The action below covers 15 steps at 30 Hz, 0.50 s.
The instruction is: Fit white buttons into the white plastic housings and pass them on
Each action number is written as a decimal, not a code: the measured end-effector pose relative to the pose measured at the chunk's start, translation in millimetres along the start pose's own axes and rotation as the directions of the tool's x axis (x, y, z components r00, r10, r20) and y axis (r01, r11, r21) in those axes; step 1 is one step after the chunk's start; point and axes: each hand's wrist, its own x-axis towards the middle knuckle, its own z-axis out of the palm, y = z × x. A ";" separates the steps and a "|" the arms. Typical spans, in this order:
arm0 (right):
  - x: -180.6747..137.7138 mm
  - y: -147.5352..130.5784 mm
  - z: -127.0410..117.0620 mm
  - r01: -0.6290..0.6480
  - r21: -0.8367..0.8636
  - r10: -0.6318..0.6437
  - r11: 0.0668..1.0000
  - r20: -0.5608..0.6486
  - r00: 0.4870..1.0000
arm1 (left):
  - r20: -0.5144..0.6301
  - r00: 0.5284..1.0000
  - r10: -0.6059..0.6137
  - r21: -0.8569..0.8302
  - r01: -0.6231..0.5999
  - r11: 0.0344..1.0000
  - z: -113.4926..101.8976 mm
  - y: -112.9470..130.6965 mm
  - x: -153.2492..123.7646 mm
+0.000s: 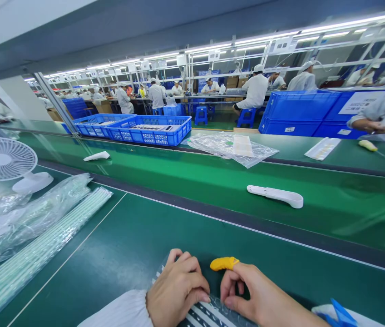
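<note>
My left hand (179,288) lies over a sheet of black and white strips (209,314) on the green table. Its thumb and fingers are drawn together at the sheet's edge, and the sheet carries on beneath the palm. Just to the right is my right hand (252,290), a yellow finger cot (224,263) on its raised index finger. Its other fingers curl toward the thumb, low beside the sheet and some clear film; whatever may be pinched there is too small to make out. At the lower right lies a white piece with a blue part (340,314).
A white fan (33,181) and bagged pale green strips (52,236) occupy the left. Along the green conveyor (185,177) lie two white handle-shaped parts (276,195), (97,156). Beyond it stand blue crates (179,131), plastic bags (260,154) and a co-worker's hand (366,125).
</note>
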 end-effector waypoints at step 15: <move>2.7 -1.0 1.4 0.028 0.139 -0.026 0.990 -0.015 1.000 | 0.013 0.998 -0.064 -0.145 0.065 0.987 -8.5 9.4 3.3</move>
